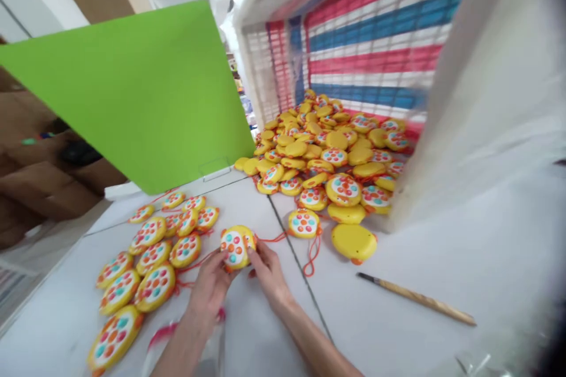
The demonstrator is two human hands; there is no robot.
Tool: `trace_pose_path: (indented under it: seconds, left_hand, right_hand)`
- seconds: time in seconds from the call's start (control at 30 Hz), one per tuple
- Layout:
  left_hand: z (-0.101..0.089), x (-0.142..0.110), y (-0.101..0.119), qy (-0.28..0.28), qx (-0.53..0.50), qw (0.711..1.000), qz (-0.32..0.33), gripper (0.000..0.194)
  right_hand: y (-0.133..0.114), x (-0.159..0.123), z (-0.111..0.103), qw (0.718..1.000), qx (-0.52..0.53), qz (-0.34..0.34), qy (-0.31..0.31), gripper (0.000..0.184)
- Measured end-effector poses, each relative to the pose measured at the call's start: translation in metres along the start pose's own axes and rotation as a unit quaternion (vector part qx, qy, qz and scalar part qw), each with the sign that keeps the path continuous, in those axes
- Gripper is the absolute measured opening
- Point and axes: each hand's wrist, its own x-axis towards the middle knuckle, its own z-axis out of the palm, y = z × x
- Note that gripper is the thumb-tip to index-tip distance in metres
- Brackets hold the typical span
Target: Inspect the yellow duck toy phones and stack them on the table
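The white table (398,336) fills the near scene, its left edge slanting from near left toward the far side. Beyond it, at far left, stands 1 green board (132,94). At far right, 1 white frame (469,129) surrounds striped sheeting (375,65) in red, white and blue, and a heap (336,141) of yellow pieces spreads past the frame's near edge, too overlapped to count. To the left lies a group (154,287) of 13 such pieces, dotted sides up, some touching. Open tabletop shows between group and heap, along the near middle, and most broadly at near right.

In that middle strip are 2 hands. The left hand (212,283) pinches the left rim of 1 held piece (235,247), thumb on its front; the right hand (269,274) pinches its right rim likewise. The other fingers are partly hidden, so I cannot tell how closely they press together. The held piece shows its dotted side, raised between group and heap. At near right lies 1 wooden-handled tool (415,297), dark tip toward the heap. Thinnest is the red cord (311,265), looped beside the heap
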Motion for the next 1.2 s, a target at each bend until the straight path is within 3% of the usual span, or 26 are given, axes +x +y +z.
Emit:
trace_pose_path:
  seconds: [0.27, 0.53, 0.7, 0.83, 1.2]
  left_hand:
    - [-0.043, -0.039, -0.006, -0.067, 0.177, 0.980, 0.059, 0.055]
    - [-0.057, -0.048, -0.014, -0.014, 0.146, 0.984, 0.106, 0.043]
    - [-0.058, -0.057, -0.019, -0.055, 0.149, 0.981, 0.109, 0.053]
    - [-0.063, -0.055, -0.019, -0.026, 0.141, 0.980, 0.137, 0.055]
    - [-0.067, -0.058, -0.015, 0.012, 0.166, 0.978, 0.126, 0.060]
  right_hand:
    - [0.006, -0.006, 0.001, 0.995, -0.046, 0.024, -0.081, 0.046]
    - [0.005, -0.013, 0.006, 0.981, -0.070, 0.011, -0.180, 0.044]
    - [0.006, -0.016, 0.007, 0.981, -0.111, -0.006, -0.159, 0.043]
    - [0.004, -0.017, 0.009, 0.976, -0.038, 0.024, -0.213, 0.045]
    - [0.009, -0.021, 0.011, 0.976, -0.044, 0.015, -0.214, 0.044]
